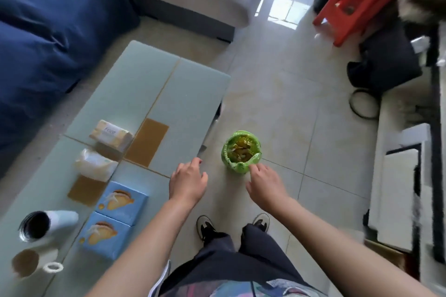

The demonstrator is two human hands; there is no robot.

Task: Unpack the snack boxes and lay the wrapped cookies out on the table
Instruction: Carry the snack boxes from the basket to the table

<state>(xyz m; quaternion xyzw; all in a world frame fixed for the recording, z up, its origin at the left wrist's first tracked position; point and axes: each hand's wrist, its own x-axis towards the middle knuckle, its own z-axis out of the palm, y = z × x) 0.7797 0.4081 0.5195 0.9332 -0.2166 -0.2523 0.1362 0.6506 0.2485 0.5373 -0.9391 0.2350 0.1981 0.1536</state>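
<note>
Two blue snack boxes (113, 220) sit side by side, touching, on the near part of the glass table (154, 84), closer to me than the tissue packs (102, 152); both look sealed, no wrapped cookies visible yet. My left hand (187, 182) hangs over the table's near edge, fingers loosely spread, holding nothing. My right hand (264, 184) is out over the floor by the green-lined bin (241, 152), fingertips near or touching its rim, can't say which; also empty as far as I can see. Hands are well apart, neither on a box. Handling est.: printed card cartons, prob. light, stiff at edges and corners but panels will dent if squeezed; glossy faces may slip on glass. Contents likely fragile, so no crushing grip. Best hold, imo: thumb and fingers across the short sides of the nearer box, lift clear of its neighbour, then work the end flap, which I can't locate from this angle. Watch the tumbler (45, 223) and mug (31, 263) left of the boxes; a sideways drag could knock them.
</note>
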